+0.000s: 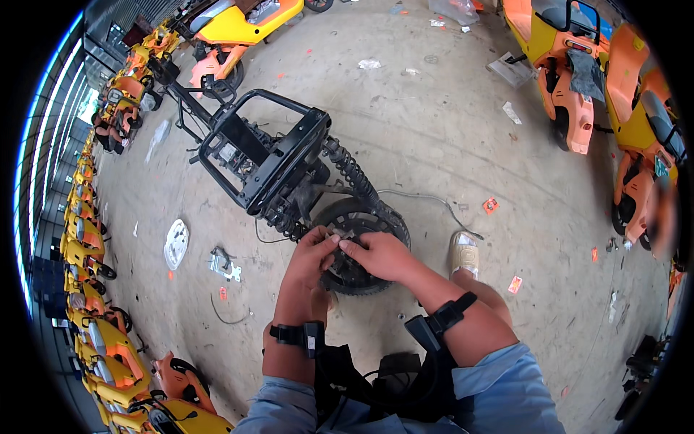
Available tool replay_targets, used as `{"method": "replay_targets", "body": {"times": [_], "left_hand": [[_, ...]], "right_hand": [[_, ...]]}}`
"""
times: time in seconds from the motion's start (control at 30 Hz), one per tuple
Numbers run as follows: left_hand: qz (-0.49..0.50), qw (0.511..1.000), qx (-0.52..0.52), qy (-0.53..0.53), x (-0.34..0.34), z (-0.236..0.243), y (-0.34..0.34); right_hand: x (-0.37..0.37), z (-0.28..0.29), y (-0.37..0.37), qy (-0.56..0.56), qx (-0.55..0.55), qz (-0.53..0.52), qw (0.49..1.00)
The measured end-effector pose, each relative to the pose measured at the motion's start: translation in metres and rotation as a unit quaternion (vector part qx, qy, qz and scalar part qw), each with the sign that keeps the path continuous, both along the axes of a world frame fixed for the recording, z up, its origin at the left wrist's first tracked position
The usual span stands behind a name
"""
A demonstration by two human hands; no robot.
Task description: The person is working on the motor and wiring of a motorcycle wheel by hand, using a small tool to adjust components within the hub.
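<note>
Both hands meet over the rear wheel (358, 281) of a stripped scooter frame (242, 189). My left hand (312, 254) is closed, thumb and fingers pinching a small grey, metal-looking piece (337, 232). My right hand (377, 254) is closed on the same piece from the other side, thumb tip close to the left thumb. The piece's exact kind is too small to tell. Black coil-spring shock absorbers (352, 172) stand on the frame just beyond the hands. My hands hide part of the wheel's hub.
A grey cable (434, 199) trails on the floor right of the wheel. Left lie a metal bracket (225, 265) and a clear plastic piece (176, 244). Yellow and orange scooters (108, 340) line the left; more scooters (571, 79) stand right. A person (107, 134) crouches far left.
</note>
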State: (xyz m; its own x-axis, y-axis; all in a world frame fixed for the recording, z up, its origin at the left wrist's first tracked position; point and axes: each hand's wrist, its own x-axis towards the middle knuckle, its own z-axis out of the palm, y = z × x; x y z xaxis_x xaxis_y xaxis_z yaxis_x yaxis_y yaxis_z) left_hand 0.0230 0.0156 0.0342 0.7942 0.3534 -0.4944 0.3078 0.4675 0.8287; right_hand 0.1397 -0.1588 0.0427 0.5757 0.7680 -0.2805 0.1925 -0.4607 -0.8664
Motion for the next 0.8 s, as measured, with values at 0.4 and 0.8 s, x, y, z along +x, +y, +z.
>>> {"method": "replay_targets", "body": {"times": [0.4,0.8], "left_hand": [[-0.02,0.999,-0.04,0.0,-0.039,-0.013,-0.026],[0.051,0.997,-0.038,-0.039,-0.026,-0.015,-0.046]], "right_hand": [[-0.034,0.006,-0.033,0.02,-0.028,0.016,0.999],[-0.037,-0.004,-0.034,-0.027,-0.008,-0.01,1.0]]}}
